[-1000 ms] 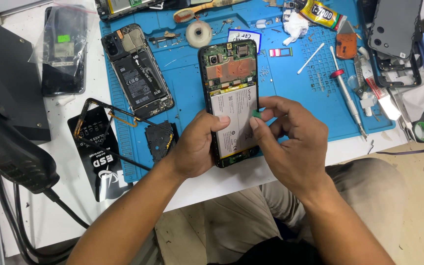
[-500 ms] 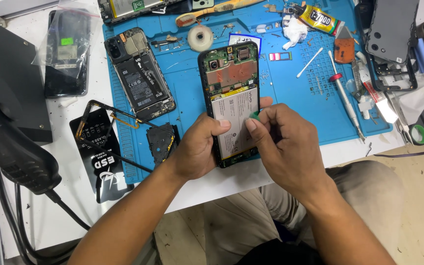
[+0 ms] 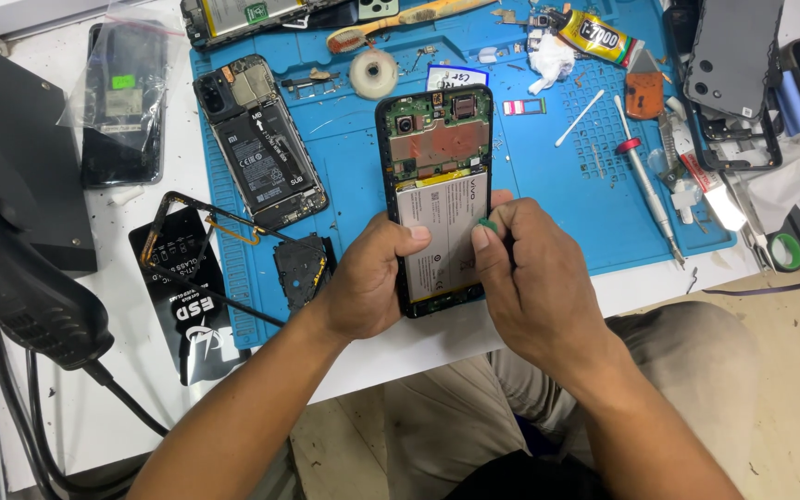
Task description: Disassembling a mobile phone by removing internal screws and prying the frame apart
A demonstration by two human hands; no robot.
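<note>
Nearest the camera, the left hand [image 3: 372, 278] is curling around the near left edge of the opened phone [image 3: 437, 194], thumb lying across the pale battery [image 3: 439, 243], fingers wrapped closed on the frame to steady it. The right hand [image 3: 534, 278] is pinching a small green tab [image 3: 487, 223] between thumb and forefinger at the battery's right edge, the other fingers folded in. By the look of it, the battery is being worked loose from its seat; the next move probably calls for a slow, even pull with the frame held firmly. The phone is lying back-off at the near edge of the blue mat [image 3: 548, 194], its green board and camera exposed at the far end. Farther left, a second opened phone [image 3: 259, 153] is lying on the mat; farther right, a screwdriver [image 3: 645, 185] and a glue tube [image 3: 594, 37].
</note>
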